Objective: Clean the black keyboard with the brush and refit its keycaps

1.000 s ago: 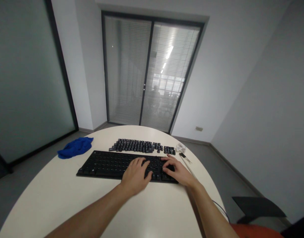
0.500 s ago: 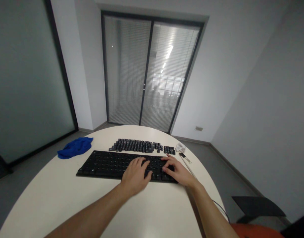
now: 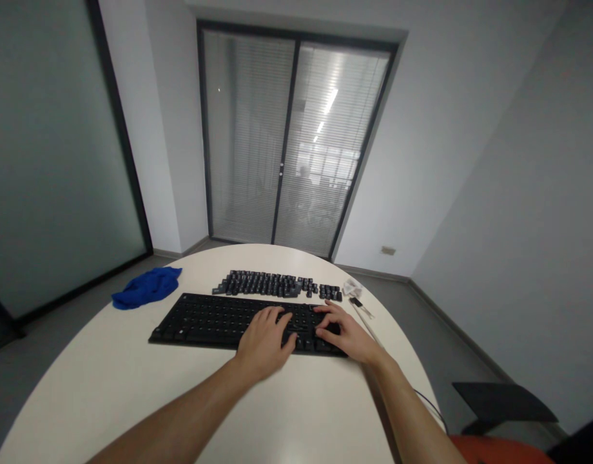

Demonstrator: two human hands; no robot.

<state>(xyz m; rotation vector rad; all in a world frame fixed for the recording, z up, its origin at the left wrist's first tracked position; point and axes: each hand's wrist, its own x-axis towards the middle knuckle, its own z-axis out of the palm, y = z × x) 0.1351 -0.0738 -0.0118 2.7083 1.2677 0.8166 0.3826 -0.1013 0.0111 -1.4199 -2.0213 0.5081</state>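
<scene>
A black keyboard (image 3: 204, 319) lies across the round table, with many key places bare of keycaps. My left hand (image 3: 265, 341) rests on its middle-right part, thumb and fingers spread, holding nothing that I can see. At the keyboard's right end is my right hand (image 3: 347, 332), its thumb and forefinger tips close together over the keys. Whatever may be between those tips is too small to make out. Just behind the keyboard, loose black keycaps (image 3: 262, 283) are laid out in rows, with a smaller group of keycaps (image 3: 330, 293) at the right.
A crumpled blue cloth (image 3: 149, 288) lies on the white table (image 3: 107, 380) at the left. White crumpled tissue (image 3: 352, 287) and a small black-headed tool (image 3: 359, 304) sit at the right. A cable (image 3: 432, 406) hangs near the right edge, beside a chair (image 3: 504, 399).
</scene>
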